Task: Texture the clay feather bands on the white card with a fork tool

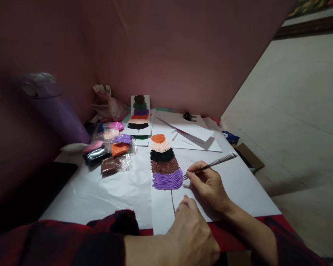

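Observation:
My right hand (pixel 208 181) pinches a small fork (pixel 219 159) with a ridged handle. Its tines point left, at the right edge of a purple clay band (pixel 168 180). That band is the lowest on a white sheet (pixel 161 210); above it come brown (pixel 165 167), black (pixel 162 155), pale pink (pixel 160 146) and orange (pixel 158 138) clay, all textured with grooves. A drawn line (pixel 172 201) runs down below the purple. Over the sheet's lower right part lies my left hand (pixel 192 229), closed, fingers curled under; whatever they may hold is hidden.
Left of the sheet lie several clay packets, among them brown (pixel 111 166), orange (pixel 120 149) and black (pixel 96 156). Behind stands a similar clay picture (pixel 139 120). Keys (pixel 189 116) rest on papers (pixel 188 127). A purple bottle (pixel 58 111) stands left; the wall (pixel 166 55) closes off the back.

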A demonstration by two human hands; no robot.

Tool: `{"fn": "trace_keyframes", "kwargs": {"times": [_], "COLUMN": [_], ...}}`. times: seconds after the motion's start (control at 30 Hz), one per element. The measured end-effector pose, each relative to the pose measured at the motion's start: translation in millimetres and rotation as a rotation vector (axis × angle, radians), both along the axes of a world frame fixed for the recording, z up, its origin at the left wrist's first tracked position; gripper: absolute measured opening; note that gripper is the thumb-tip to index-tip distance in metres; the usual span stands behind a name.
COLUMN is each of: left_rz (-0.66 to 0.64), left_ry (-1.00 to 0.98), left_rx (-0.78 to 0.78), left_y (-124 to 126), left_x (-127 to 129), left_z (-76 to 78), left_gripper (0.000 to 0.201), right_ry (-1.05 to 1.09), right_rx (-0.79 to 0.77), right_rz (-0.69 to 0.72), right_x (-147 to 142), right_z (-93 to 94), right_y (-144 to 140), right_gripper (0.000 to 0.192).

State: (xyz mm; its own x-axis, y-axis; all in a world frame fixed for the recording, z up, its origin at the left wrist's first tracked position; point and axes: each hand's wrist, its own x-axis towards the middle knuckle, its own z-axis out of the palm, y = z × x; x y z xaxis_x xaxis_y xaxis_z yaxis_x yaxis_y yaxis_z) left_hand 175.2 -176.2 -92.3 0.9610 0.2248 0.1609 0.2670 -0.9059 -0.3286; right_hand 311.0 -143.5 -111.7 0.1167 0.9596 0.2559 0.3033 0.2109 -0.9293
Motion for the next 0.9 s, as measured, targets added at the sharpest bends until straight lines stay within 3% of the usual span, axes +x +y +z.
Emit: {"fn": "trace_keyframes", "kwargs": {"times": [0.13, 0.2, 0.27, 0.37, 0.63, 0.8, 0.9], "left_rz": [0.049, 0.119, 0.104, 0.105, 0.056, 0.043, 0.057], "left_ry": [-0.211, -0.263, -0.262, -0.157, 0.364, 0.149, 0.127], "left_rx": [0.172, 0.237, 0.259, 0.300, 0.353, 0.290, 0.269], "left_y": [-3.1, -5.3, -6.3, -6.0, -6.6, -6.4, -6.5], "left_x": [0.0, -1.2, -3.3, -6.6, -2.3, -6.0, -8.2], "left_z": [-15.5, -20.9, -21.0, -14.0, 4.0, 3.0, 0.1], "left_gripper": [0.025, 0.026, 0.027, 0.030, 0.044, 0.037, 0.038], "right_ry": [-0.020, -0.058, -0.077, -0.076, -0.121, -0.183, -0.199], "right_rx": [-0.042, -0.032, -0.022, -0.015, -0.054, -0.071, -0.072], "right_rz": [0.007, 0.018, 0.036, 0.067, 0.067, 0.071, 0.066], "right_x": [-1.0, -2.4, -3.9, -5.2, -5.9, -6.5, -5.2], "right_z": [-2.1, -1.1, 0.4, 1.7, 4.0, 6.0, 5.6], "right_y": [-3.2, -4.0, -3.7, -2.6, -3.1, -1.6, -0.3], "right_gripper": [0.008, 0.008, 0.007, 0.006, 0.008, 0.009, 0.008]}}
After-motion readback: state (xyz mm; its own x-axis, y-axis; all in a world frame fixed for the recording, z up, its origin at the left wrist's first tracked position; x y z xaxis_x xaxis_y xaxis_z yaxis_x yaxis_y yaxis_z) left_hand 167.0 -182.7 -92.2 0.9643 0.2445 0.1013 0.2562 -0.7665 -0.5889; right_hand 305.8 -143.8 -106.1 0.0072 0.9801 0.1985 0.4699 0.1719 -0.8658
